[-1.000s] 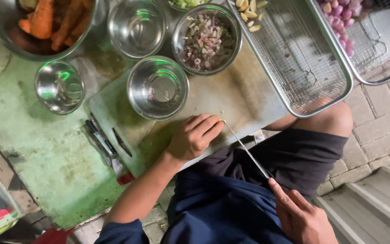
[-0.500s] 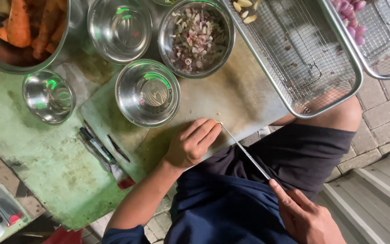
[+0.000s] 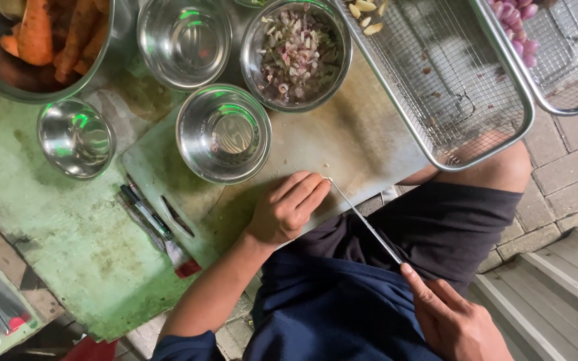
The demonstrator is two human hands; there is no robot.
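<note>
My left hand [image 3: 286, 208] rests on the pale cutting board [image 3: 342, 144], fingers curled together with the tips meeting the point of a knife [image 3: 362, 219]. Whether something small is pinched under the fingers is hidden. My right hand [image 3: 455, 322] grips the knife's handle at the lower right, above my lap; the thin blade runs up and left onto the board's near edge. A steel bowl of chopped purple shallots [image 3: 297, 53] stands at the board's far side. An empty steel bowl [image 3: 223, 132] sits just left of my left hand.
A wire basket [image 3: 449, 80] with garlic cloves overhangs my knee; a second basket [image 3: 556, 53] holds whole shallots. A large bowl of carrots [image 3: 41, 47], two more empty bowls [image 3: 183, 40] [image 3: 75, 137] and pens [image 3: 147, 214] lie on the worn green table [image 3: 48, 234]. Brick floor at right.
The view has drifted, so everything sits lower left in frame. My left hand's fingers have stretched towards the knife tip. The knife and right hand hold about the same pose.
</note>
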